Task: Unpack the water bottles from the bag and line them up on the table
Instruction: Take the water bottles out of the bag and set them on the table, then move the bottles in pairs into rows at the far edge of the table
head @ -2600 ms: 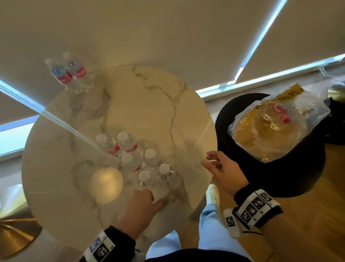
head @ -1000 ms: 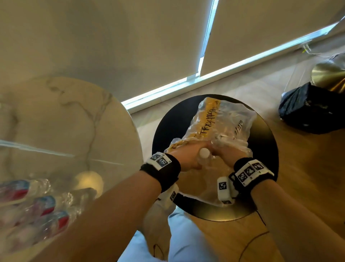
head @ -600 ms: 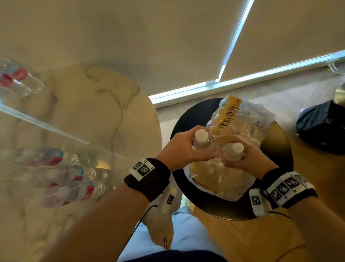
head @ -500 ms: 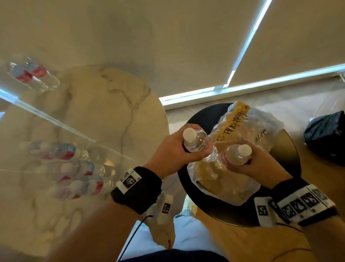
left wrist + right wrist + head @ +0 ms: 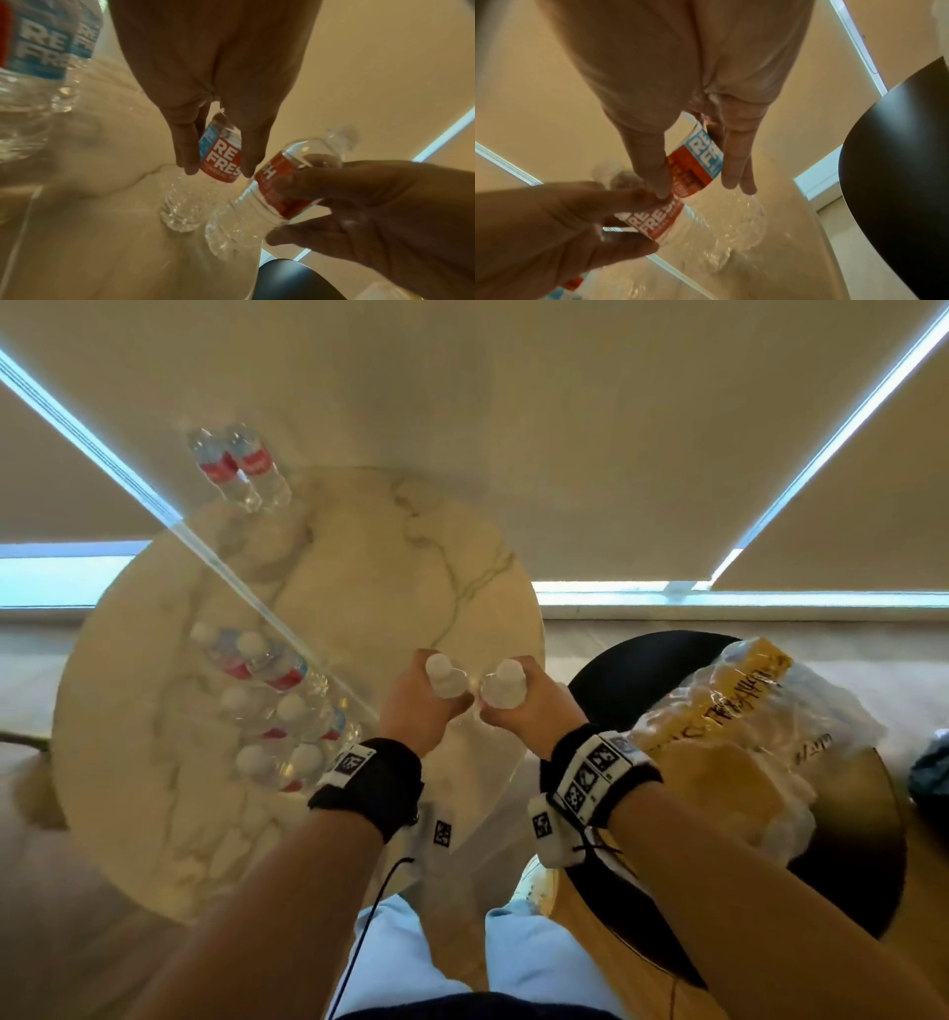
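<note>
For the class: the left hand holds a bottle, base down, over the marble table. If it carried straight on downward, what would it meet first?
Probably bare marble table: the bottle in the left hand hangs base-first over open tabletop, right of the standing bottles. The height above the table is unclear.

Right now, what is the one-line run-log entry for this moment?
left hand: grips bottle | right hand: grips second bottle | both above marble table | bag: on black stool
</note>
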`<state>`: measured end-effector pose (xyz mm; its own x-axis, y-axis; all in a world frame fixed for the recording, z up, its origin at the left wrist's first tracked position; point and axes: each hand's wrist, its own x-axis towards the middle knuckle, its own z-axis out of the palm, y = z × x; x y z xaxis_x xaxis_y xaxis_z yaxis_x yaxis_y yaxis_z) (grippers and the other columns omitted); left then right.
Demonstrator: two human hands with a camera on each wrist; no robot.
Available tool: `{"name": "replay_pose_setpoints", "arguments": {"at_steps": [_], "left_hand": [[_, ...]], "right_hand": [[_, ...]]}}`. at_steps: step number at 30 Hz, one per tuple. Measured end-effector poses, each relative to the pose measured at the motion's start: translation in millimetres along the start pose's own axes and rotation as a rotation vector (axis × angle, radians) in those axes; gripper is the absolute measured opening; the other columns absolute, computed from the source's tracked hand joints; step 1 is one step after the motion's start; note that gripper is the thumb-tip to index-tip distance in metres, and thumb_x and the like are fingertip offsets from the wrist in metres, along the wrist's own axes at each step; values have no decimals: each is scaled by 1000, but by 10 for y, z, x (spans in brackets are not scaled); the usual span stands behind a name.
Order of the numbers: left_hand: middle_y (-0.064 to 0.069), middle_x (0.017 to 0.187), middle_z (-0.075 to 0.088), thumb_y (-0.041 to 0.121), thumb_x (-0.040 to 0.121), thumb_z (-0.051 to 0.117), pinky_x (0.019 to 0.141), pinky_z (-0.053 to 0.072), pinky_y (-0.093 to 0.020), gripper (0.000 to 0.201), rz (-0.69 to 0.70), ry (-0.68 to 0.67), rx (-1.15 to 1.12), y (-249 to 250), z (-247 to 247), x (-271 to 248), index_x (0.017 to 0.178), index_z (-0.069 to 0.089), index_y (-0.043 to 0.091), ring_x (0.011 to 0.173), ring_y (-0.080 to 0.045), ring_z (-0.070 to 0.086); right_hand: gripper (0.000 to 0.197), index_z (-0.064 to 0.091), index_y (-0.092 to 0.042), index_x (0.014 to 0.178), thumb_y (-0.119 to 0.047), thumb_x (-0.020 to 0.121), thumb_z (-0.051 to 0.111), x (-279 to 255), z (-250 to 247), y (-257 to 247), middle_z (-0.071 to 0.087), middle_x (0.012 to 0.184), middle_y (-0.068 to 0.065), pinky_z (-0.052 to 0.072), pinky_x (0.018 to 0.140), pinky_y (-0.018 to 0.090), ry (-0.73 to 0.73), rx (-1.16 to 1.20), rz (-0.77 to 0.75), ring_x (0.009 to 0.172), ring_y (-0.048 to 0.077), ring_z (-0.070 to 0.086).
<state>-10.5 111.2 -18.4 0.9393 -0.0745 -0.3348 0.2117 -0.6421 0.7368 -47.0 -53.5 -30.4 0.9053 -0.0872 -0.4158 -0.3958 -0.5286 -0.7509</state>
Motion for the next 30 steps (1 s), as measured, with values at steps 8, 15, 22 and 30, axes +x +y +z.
{"name": "replay_pose_setpoints", "arguments": {"at_steps": [8, 15, 22, 30], "left_hand": [[-6, 119, 62, 13, 72, 85, 85, 46, -31, 99, -67, -61, 42, -45, -153, 0, 150, 24, 20, 110, -27, 60], [1, 126, 64, 32, 86, 74, 99, 49, -34, 50, 44, 13, 137, 114, -868, -418, 132, 55, 27, 118, -16, 60], [16, 94, 72, 28, 95, 64, 75, 45, -2, 12, 196, 377, 109, -119, -2309, -469, 104, 70, 29, 86, 6, 67], [3, 109, 58, 35, 79, 80, 87, 51, -34, 48, 180, -64, 360, -1007, -3001, 643, 124, 64, 33, 97, -18, 61]], "right_hand": [[70, 42, -36, 125, -45, 67, 80, 117, 115, -131, 62, 118, -1, 50, 91, 42, -31, -52, 26, 107, 25, 60], [93, 35, -32, 142, -67, 66, 75, -138, -249, -697, 45, 144, -7, 35, 97, 26, -22, -172, -226, 129, 13, 45], [47, 59, -27, 121, -58, 85, 61, -39, 179, -1970, 63, 114, -11, 48, 89, 26, -110, -288, -558, 103, 5, 57], [50, 53, -23, 122, -52, 83, 67, 802, 1397, -2787, 59, 106, 2, 36, 73, 30, -356, -847, -380, 92, 22, 54]]}}
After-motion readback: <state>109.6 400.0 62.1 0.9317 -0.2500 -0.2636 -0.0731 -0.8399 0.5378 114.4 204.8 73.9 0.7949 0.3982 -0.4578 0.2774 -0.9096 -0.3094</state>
